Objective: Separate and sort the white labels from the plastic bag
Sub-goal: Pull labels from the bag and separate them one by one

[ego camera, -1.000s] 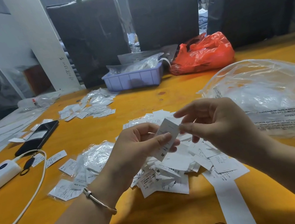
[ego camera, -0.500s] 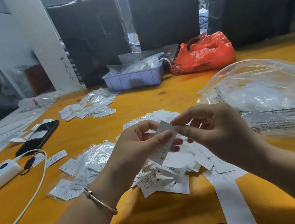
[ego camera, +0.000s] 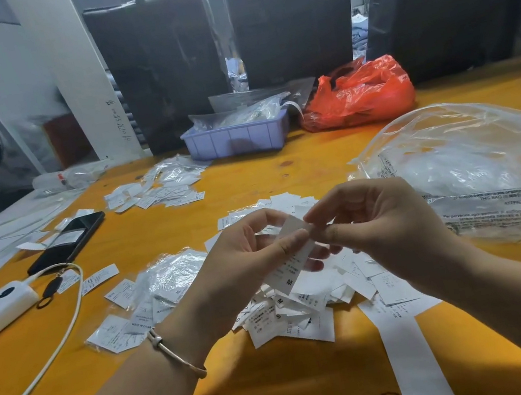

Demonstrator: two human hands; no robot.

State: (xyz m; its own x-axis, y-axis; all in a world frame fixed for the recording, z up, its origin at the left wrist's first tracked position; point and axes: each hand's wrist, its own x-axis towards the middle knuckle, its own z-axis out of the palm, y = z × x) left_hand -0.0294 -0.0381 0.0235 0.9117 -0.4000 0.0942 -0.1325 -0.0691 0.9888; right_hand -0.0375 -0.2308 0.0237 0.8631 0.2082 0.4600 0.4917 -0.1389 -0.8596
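L hand (ego camera: 246, 262), R hand (ego camera: 383, 231) pinch thin white label (ego camera: 292, 259) – crinkly clear bag (ego camera: 477, 173) nr

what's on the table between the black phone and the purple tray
In the head view, a scattered pile of small white labels lies on the orange table between the phone and the tray.
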